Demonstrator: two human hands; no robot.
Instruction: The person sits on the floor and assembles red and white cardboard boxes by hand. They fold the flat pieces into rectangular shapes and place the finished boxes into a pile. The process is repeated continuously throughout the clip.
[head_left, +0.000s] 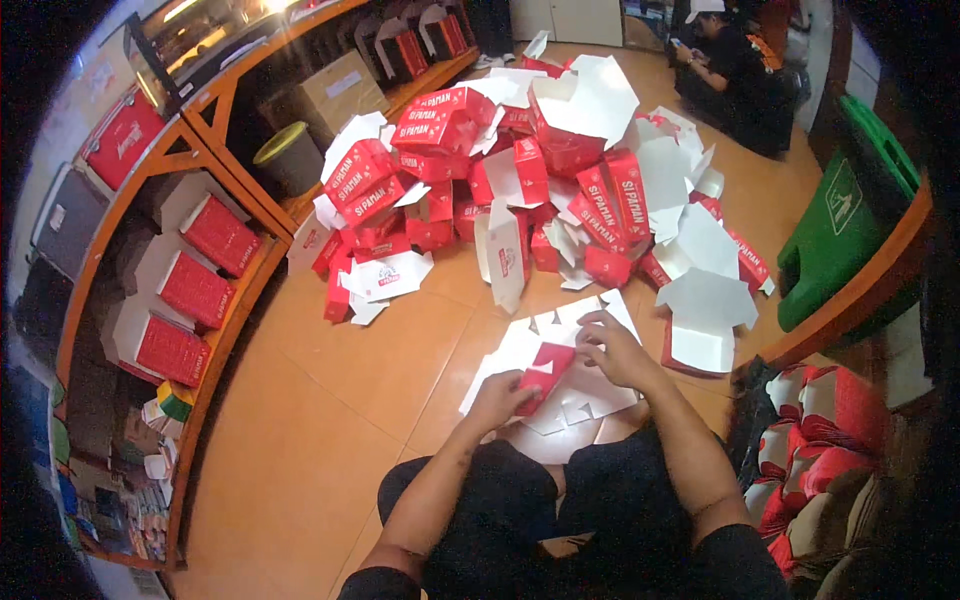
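In front of my knees, my left hand (497,401) grips the lower left end of a small red carton (545,379), partly folded, with a white flap showing. The fingers of my right hand (613,350) are bent and pinch its upper right end. Beneath both hands, flat white carton blanks (512,352) with notched edges lie spread out. An open red-and-white box (698,348) stands on the floor to the right of my right hand.
A large heap of red-and-white folded boxes (515,180) lies ahead. Wooden shelves (262,262) with more boxes line the left. At right are a green bin (840,215) and a bag of red-and-white cartons (820,440). A person in black (735,85) crouches at far right.
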